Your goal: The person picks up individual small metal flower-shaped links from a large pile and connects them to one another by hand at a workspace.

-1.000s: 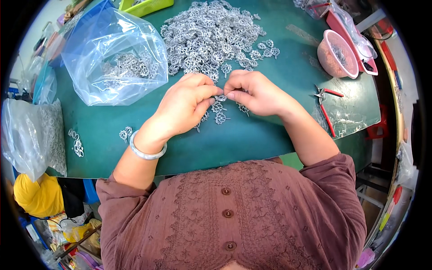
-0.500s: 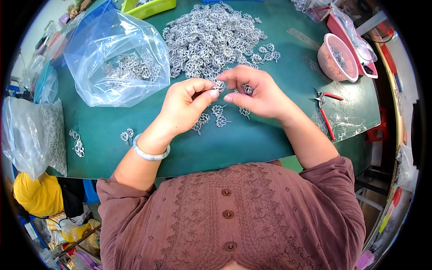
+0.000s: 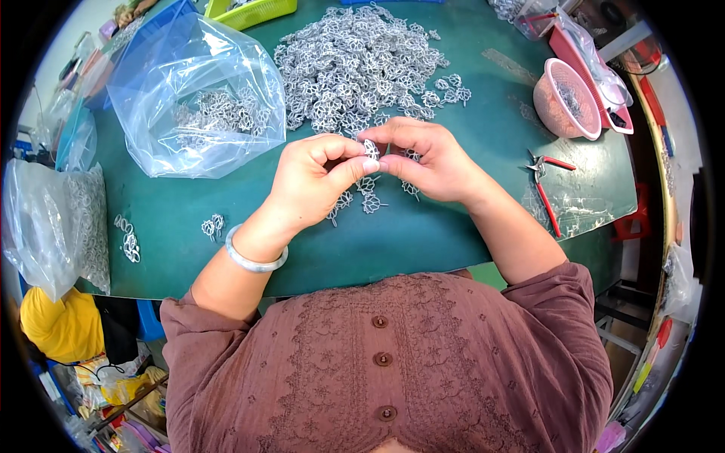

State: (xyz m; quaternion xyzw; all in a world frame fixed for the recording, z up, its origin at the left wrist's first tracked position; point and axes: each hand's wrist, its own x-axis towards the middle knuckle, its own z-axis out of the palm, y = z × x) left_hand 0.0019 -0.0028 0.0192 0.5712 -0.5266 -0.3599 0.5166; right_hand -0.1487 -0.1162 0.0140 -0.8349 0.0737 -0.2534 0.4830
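Between the fingertips of both hands is a small silvery lotus-shaped metal piece (image 3: 371, 149). My left hand (image 3: 311, 172) pinches it from the left with thumb and forefinger. From the right, my right hand (image 3: 430, 158) closes on it the same way, its thumb meeting the left thumb. Several like pieces (image 3: 371, 203) lie loose on the table below my fingers, and others show partly behind my right hand. Just beyond my hands rises a big heap of the same metal pieces (image 3: 355, 64).
A clear plastic bag (image 3: 143, 140) with more pieces stands at the far left, a filled bag (image 3: 47, 226) nearer. On the right lie red-handled pliers (image 3: 545, 198) beside a pink basket (image 3: 545, 98). A green basket (image 3: 253, 13) sits at the back of the green table (image 3: 393, 245).
My right hand has moved slightly left and down, so the fingertips of both hands now meet at the metal piece. The piece has turned and looks narrower.
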